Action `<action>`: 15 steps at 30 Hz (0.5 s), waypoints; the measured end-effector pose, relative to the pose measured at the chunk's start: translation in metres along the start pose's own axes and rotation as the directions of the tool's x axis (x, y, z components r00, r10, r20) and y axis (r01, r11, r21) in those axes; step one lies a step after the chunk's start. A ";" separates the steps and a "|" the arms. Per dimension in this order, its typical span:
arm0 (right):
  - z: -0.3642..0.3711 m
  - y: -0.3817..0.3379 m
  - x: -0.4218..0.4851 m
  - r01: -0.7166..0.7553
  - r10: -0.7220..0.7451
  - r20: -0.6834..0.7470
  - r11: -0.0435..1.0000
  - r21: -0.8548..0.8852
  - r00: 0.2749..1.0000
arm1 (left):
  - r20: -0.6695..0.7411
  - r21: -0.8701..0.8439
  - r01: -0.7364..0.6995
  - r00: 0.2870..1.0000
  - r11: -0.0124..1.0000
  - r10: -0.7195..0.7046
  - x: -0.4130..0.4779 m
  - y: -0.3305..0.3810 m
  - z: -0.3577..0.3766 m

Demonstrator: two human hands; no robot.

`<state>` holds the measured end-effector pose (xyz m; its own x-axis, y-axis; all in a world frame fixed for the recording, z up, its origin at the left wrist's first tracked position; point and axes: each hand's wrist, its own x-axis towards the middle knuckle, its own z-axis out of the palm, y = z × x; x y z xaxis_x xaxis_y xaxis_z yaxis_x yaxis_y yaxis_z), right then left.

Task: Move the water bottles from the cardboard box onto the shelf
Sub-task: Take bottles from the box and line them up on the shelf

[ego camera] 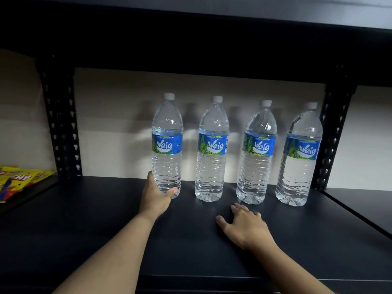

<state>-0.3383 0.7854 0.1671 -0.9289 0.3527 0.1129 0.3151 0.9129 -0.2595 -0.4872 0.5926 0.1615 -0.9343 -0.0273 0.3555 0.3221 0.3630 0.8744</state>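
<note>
Several clear water bottles with blue labels and white caps stand upright in a row at the back of the black shelf [106,219]. My left hand [156,195] grips the base of the leftmost bottle [167,145], thumb across its front. To its right stand a second bottle [212,149], a third bottle [257,152] and the rightmost bottle [300,155]. My right hand [244,227] rests flat on the shelf with fingers spread, just in front of the third bottle and apart from it. The cardboard box is out of view.
Black perforated uprights stand at the back left [61,124] and back right [335,132] of the bay. Yellow snack packets [19,179] lie on the neighbouring shelf to the left. Another shelf board [191,28] hangs overhead.
</note>
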 end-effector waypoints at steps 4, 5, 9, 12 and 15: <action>0.000 0.000 0.000 0.001 -0.001 -0.001 1.000 -0.006 1.000 | -0.005 0.013 0.012 1.000 1.000 -0.012 0.000 0.001 -0.001; 0.000 0.000 0.000 0.003 -0.003 -0.001 1.000 -0.010 1.000 | -0.004 0.012 0.010 1.000 1.000 -0.010 -0.001 0.001 -0.002; 0.000 0.000 0.000 0.003 -0.003 -0.004 1.000 -0.012 1.000 | -0.008 0.012 -0.004 1.000 1.000 0.004 -0.002 0.003 -0.005; 0.000 0.000 0.000 0.006 -0.006 -0.010 1.000 -0.004 1.000 | 0.003 0.021 0.007 1.000 1.000 -0.008 -0.002 0.002 -0.006; -0.002 -0.002 -0.003 0.015 -0.015 -0.020 1.000 -0.003 1.000 | 0.039 0.065 0.048 0.998 0.997 -0.051 -0.002 0.002 -0.010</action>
<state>-0.3362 0.7833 0.1688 -0.9294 0.3431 0.1361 0.3017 0.9186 -0.2553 -0.4831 0.5842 0.1655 -0.9546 -0.0094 0.2977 0.2663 0.4207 0.8672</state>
